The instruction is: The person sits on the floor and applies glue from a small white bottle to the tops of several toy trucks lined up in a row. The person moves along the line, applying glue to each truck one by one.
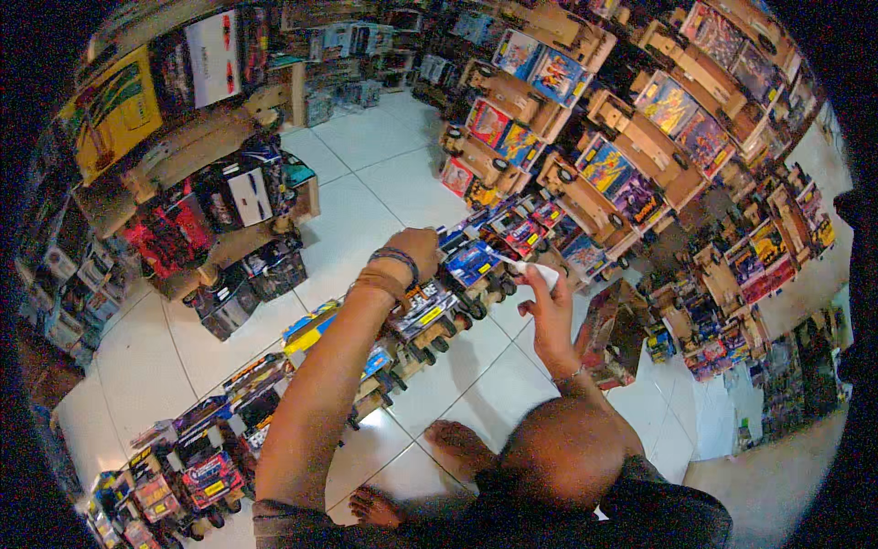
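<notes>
Across the floor in front of me runs a long diagonal row of colourful picture boxes (422, 306) with small black wheels along its near side. My left hand (416, 253) is closed at the top edge of this row, its fingers mostly hidden behind the back of the hand. A blue box (471, 263) sits just to its right. Over the near side of the row, my right hand (551, 316) pinches a small white piece (541, 273), cloth or paper, I cannot tell which. Its thin tip points left toward the blue box.
Wooden shelves with wheels (631, 146) hold more picture boxes at the right. At the left stands another wooden rack (174, 146) with black, red and yellow boxes. A brown box (611, 334) rests on the tiled floor (357, 165) beside my right forearm. My bare feet (457, 441) are below the row.
</notes>
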